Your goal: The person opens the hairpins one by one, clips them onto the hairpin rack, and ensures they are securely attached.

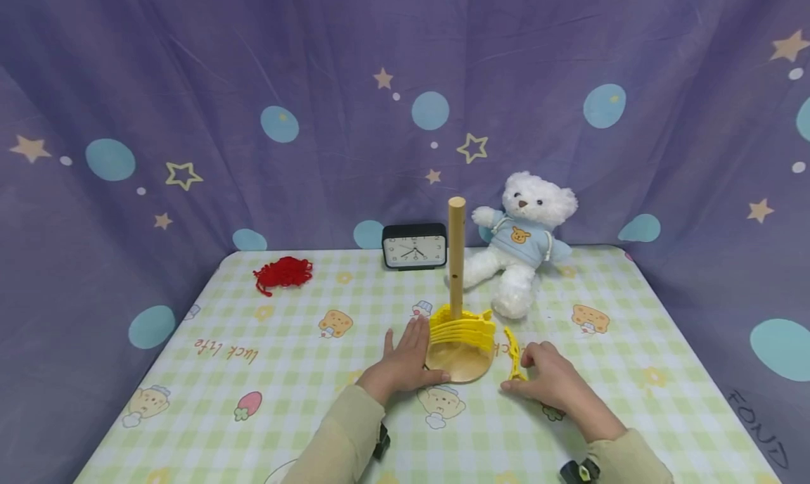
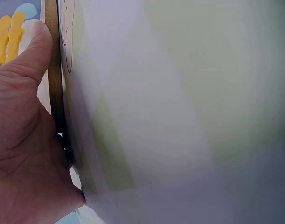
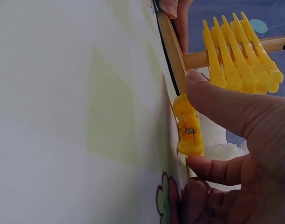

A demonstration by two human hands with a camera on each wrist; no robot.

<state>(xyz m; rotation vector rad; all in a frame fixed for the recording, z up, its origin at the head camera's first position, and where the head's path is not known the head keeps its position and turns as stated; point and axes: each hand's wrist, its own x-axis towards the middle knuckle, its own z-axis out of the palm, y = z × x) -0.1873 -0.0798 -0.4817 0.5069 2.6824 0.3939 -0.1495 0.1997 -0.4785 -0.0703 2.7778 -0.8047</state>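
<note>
A wooden stand has a round base [image 1: 460, 366] and an upright rod [image 1: 456, 259]. Several yellow plastic spring clips [image 1: 465, 329] are clustered round the rod's lower part. The left hand [image 1: 408, 361] rests against the left side of the base, its fingers extended and its thumb along the front rim. To the right of the stand, the right hand [image 1: 550, 378] pinches the near end of a single yellow spring clip [image 1: 513, 354] between thumb and finger. A metal spring shows on that clip [image 3: 189, 130] in the right wrist view.
A black-framed clock [image 1: 414, 248] stands behind the stand. To its right sits a white teddy bear [image 1: 522, 241] in a blue top, its legs near the rod. Red yarn [image 1: 283, 273] lies at the back left of the table, which has a checked cloth [image 1: 285, 399].
</note>
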